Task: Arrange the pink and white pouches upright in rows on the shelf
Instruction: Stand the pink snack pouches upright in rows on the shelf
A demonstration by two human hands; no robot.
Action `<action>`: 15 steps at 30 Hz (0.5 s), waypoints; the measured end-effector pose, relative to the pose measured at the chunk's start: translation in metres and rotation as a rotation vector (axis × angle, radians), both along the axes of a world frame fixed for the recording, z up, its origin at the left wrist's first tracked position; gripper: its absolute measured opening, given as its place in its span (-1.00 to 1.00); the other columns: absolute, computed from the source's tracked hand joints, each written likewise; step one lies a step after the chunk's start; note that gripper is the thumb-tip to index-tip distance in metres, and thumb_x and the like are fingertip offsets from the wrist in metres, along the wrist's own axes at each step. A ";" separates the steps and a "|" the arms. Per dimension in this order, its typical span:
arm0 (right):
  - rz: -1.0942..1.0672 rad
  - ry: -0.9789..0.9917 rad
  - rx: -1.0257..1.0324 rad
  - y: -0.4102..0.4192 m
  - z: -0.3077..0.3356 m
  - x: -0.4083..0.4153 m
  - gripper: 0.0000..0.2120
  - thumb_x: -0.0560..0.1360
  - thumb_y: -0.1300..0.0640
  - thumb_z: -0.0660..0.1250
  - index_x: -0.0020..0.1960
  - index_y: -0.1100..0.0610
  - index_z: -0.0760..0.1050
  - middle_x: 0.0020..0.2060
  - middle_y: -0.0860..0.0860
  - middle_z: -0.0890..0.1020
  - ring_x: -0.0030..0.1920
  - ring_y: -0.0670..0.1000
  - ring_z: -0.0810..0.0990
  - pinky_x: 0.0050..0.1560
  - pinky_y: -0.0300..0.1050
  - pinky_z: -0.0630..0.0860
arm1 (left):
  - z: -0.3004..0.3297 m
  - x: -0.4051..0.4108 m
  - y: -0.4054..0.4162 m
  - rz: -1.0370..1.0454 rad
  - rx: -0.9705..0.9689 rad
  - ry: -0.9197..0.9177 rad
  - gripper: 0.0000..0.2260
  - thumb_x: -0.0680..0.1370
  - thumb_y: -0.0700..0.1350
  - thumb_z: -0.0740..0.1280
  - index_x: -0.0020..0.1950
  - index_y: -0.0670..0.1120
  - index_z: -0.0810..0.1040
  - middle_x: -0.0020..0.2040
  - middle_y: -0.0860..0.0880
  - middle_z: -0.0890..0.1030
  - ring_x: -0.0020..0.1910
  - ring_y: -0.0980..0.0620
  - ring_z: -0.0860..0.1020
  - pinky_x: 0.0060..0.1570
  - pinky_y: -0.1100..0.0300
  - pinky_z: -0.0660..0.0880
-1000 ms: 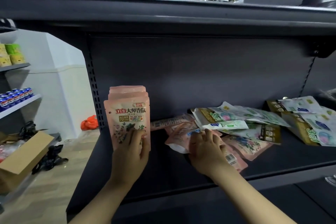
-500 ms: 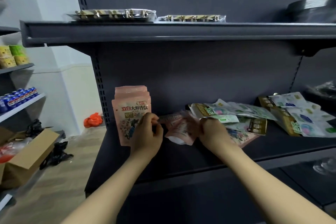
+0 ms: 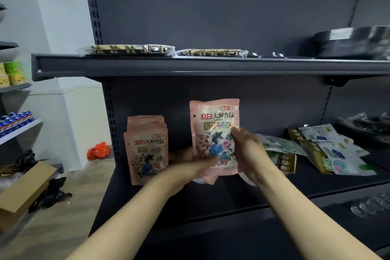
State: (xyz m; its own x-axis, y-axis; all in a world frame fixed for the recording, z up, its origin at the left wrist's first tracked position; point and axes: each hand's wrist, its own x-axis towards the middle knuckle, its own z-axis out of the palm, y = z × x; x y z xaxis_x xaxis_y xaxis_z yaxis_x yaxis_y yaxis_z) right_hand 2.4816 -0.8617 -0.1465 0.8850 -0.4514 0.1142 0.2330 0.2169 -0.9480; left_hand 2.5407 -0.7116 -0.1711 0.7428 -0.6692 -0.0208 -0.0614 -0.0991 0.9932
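Observation:
A row of pink pouches (image 3: pixel 147 150) stands upright at the left end of the dark shelf (image 3: pixel 211 198). Both hands hold one more pink pouch (image 3: pixel 214 133) upright above the shelf, its printed face toward me. My left hand (image 3: pixel 190 164) grips its lower left corner, thumb across the front. My right hand (image 3: pixel 247 152) grips its right edge. A pile of white, green and gold pouches (image 3: pixel 329 150) lies flat to the right, partly hidden behind my right hand.
The shelf above (image 3: pixel 211 65) carries wrapped flat packs (image 3: pixel 130 49) and stacked dark trays (image 3: pixel 354 42). At left are a cardboard box (image 3: pixel 23 188), an orange bag (image 3: pixel 99 151) on the floor, and another rack with cans (image 3: pixel 14 120).
The pink pouch was picked up from the lying pile and turned upright between both hands. My left hand left the standing row. The view tilted upward.

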 end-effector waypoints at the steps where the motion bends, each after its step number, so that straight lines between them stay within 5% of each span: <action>1: 0.012 0.001 -0.001 0.001 -0.002 0.002 -0.72 0.61 0.15 0.15 0.12 0.33 0.50 0.04 0.31 0.64 0.08 0.29 0.63 0.15 0.24 0.53 | 0.001 -0.002 -0.001 -0.015 -0.008 0.001 -0.45 0.33 0.06 0.51 0.27 -0.02 0.46 0.17 0.00 0.63 0.16 0.02 0.59 0.29 -0.03 0.44; 7: 0.089 0.075 0.022 0.007 -0.017 0.010 -0.68 0.63 0.11 0.11 0.21 0.28 0.48 0.02 0.23 0.67 0.00 0.18 0.68 0.03 0.12 0.59 | 0.001 -0.006 0.007 0.108 -0.026 0.037 -0.70 0.48 -0.21 0.39 0.20 -0.08 0.49 0.10 -0.08 0.64 0.10 -0.05 0.61 0.16 0.01 0.53; 11: 0.224 0.292 -0.175 0.018 -0.033 0.011 -0.55 0.41 -0.17 0.39 0.21 0.03 0.50 0.08 0.05 0.68 0.11 0.10 0.64 0.19 0.13 0.53 | -0.002 -0.004 0.021 0.219 -0.038 -0.003 -0.71 0.47 -0.19 0.40 0.18 -0.07 0.50 -0.03 0.02 0.64 -0.05 0.07 0.60 -0.11 0.24 0.55; 15: 0.375 0.351 -0.364 0.042 -0.042 0.011 -0.67 0.46 0.08 0.40 0.20 -0.03 0.45 0.14 -0.04 0.63 0.17 0.01 0.58 0.06 -0.02 0.59 | -0.005 0.001 0.048 0.276 0.050 -0.136 -0.68 0.48 -0.16 0.39 0.22 -0.02 0.49 0.02 0.08 0.62 0.02 0.10 0.57 0.00 0.23 0.48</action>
